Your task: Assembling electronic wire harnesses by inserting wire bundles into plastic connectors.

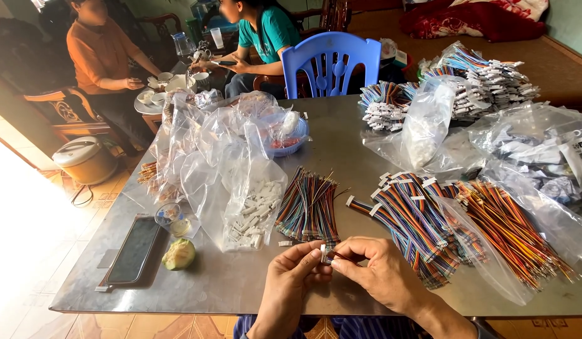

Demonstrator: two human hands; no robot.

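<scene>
**Both hands pinch a small white connector at the near edge of the bench**

The left hand (291, 276) and the right hand (376, 270) meet just above the near edge of the grey metal bench (241, 282). Between them sits a small white connector (323, 252), held by the thumb and forefinger of the left hand, whose fingers (313, 256) are closed on it. The right hand's fingers (341, 258) are pinched shut on the short multicoloured wire piece (330, 257) that enters the connector from the right side.

Just beyond the hands lies a loose fan of multicoloured wires (308, 207), its ends pointing toward the person. To its left stands an open clear bag of white connectors (256, 210), with one stray connector (285, 243) on the bench near the fan. To the right are banded bundles of rainbow ribbon wire (410, 216), and beyond them a clear bag of red and yellow wires (511, 232).

At the far left of the bench lie a dark phone (135, 250), a small glass cup (168, 215) and a bitten green fruit (178, 254). A blue plastic chair (332, 63) stands at the far side, and two other people sit at a small table beyond it.
</scene>
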